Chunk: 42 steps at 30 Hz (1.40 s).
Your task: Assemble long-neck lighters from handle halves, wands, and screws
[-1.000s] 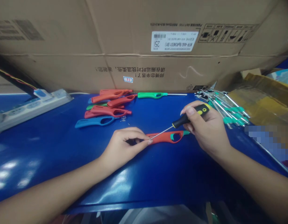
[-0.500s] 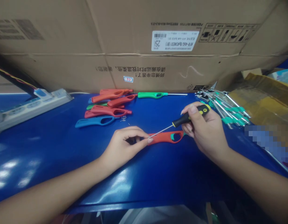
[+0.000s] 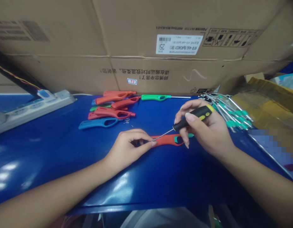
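Observation:
An orange-red lighter handle (image 3: 167,139) with a green trigger lies flat on the blue table (image 3: 53,148). My left hand (image 3: 127,148) pinches its left end, fingers closed on it. My right hand (image 3: 203,128) grips a black and yellow screwdriver (image 3: 192,114), whose thin shaft slants down and left to a tip touching the handle near my left fingertips.
A heap of red, orange, blue and green lighter handles (image 3: 110,109) lies at the back, with one green lighter (image 3: 158,97) beside it. Metal rods with green ends (image 3: 228,110) are piled at right. A white power strip (image 3: 34,106) sits left, and cardboard boxes (image 3: 136,47) wall the back.
My right hand has turned on the screwdriver, its fingers now reaching down over the lighter handle. The left hand stays pinched on the handle's end.

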Each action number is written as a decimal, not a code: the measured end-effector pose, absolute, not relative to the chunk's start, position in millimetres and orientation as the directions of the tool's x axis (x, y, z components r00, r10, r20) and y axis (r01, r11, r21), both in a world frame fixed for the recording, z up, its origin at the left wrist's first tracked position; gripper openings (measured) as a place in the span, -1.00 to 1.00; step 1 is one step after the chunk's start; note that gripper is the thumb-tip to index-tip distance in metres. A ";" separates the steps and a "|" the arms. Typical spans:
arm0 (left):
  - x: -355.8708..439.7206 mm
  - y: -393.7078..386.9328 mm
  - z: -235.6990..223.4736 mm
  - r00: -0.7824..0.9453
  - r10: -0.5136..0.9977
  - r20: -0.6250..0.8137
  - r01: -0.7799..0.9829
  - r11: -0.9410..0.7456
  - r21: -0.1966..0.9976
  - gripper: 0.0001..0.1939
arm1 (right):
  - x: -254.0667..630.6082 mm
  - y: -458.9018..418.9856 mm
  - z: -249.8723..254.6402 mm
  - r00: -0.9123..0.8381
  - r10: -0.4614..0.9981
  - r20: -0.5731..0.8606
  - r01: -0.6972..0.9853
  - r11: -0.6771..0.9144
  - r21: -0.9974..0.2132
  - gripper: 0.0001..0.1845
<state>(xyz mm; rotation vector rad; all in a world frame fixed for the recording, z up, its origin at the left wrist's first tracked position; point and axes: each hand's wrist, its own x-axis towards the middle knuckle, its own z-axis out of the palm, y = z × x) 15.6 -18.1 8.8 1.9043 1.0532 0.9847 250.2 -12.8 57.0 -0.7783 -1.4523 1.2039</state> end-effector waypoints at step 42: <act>7.8 -10.3 3.7 0.522 0.795 0.309 0.460 -0.568 0.683 -0.43 | 240.8 -21.0 55.2 -0.219 0.788 0.575 0.221 0.614 -0.758 -0.35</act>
